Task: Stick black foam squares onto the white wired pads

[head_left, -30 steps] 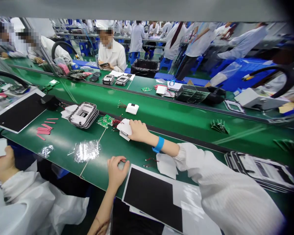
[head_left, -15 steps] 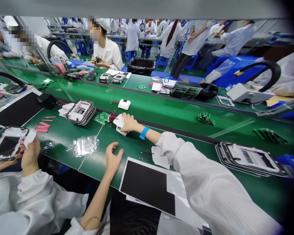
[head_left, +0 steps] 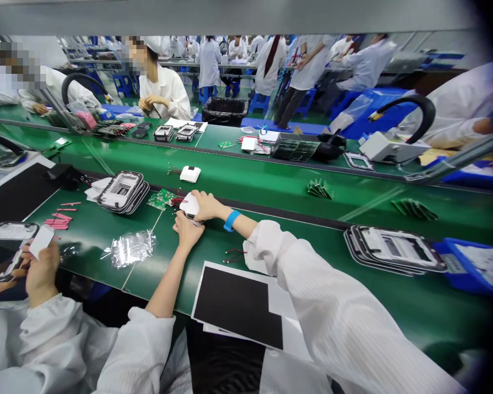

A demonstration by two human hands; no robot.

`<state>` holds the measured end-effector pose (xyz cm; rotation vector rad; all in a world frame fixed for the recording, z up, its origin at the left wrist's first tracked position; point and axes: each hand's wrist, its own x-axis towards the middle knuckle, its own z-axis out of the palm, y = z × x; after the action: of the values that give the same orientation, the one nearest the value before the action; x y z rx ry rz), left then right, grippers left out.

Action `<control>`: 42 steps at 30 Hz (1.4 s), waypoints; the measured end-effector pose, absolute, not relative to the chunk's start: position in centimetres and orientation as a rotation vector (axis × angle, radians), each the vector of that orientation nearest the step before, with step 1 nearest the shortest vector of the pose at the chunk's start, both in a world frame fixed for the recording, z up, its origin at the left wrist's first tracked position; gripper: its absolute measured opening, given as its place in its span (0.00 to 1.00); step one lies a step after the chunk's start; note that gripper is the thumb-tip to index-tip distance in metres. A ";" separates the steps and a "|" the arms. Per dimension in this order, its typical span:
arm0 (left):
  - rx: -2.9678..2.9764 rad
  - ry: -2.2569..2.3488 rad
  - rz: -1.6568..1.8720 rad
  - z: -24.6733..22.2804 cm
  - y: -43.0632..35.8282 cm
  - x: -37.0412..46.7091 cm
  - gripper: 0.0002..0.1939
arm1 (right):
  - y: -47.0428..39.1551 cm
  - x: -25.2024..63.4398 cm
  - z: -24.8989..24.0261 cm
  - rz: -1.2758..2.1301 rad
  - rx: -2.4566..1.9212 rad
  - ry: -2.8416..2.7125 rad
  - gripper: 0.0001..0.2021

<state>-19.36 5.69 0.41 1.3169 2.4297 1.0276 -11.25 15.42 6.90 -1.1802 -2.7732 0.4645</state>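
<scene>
A small stack of white flat battery packs (head_left: 189, 204) with dark red wires lies near the back of the green bench. My right hand (head_left: 207, 207), with a blue band at its wrist, closes over the stack from the right. From the front, my left hand (head_left: 188, 231) pinches the stack's near edge, its fingertips partly hidden. Green circuit boards (head_left: 161, 199) lie just left of the packs, beside the wires. Another white pack (head_left: 254, 258) with wires rests partly under my right sleeve.
Stacked device frames (head_left: 123, 191) stand to the left, and more frames (head_left: 394, 249) at right beside a blue bin (head_left: 472, 265). Clear plastic bags (head_left: 131, 248) and a black sheet (head_left: 238, 306) lie in front. A co-worker's hand (head_left: 43, 268) holds a white piece at left.
My left hand has moved up and away from me, from open above the bench to the near edge of the pack stack. My right hand stays on the stack. The view has shifted slightly.
</scene>
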 end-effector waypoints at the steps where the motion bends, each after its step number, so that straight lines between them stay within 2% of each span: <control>1: 1.330 2.436 1.016 0.3 5.5 -19.4 0.21 | 15.3 -11.1 6.9 0.480 -1.163 -2.779 0.21; 5: 1.368 2.458 0.990 0.2 5.3 -19.7 0.20 | 15.0 -10.9 7.4 0.558 -1.156 -2.790 0.26; 9: 1.396 2.482 1.005 -0.1 5.3 -19.8 0.21 | 14.9 -9.3 9.0 0.638 -1.154 -2.776 0.51; 11: 1.402 2.502 1.032 -0.4 5.2 -19.6 0.22 | 14.3 -6.6 9.7 0.665 -1.101 -2.777 0.59; 15: 1.406 2.527 1.101 -1.1 5.0 -19.1 0.24 | 11.3 2.0 9.7 0.741 -1.007 -2.826 0.58; 20: 1.390 2.515 1.168 -1.4 5.1 -18.8 0.26 | 6.4 10.0 6.8 0.820 -1.109 -2.840 0.56; 25: 1.401 2.457 1.209 -1.3 4.8 -18.7 0.41 | 5.4 11.0 4.9 0.775 -1.179 -2.782 0.46; 27: 1.413 2.428 1.230 -1.2 4.2 -18.6 0.43 | 5.6 10.9 4.9 0.764 -1.195 -2.751 0.44; 36: 1.092 2.306 1.465 0.5 0.1 -17.2 0.40 | 5.2 11.2 4.8 0.973 -1.233 -2.528 0.41; 42: 0.681 1.903 1.614 3.5 -3.8 -14.9 0.34 | 5.4 11.8 4.3 1.413 -1.300 -2.105 0.54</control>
<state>-14.90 -3.76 3.48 0.6812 1.9028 1.6138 11.77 5.39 4.34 -1.3000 -2.1048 1.4127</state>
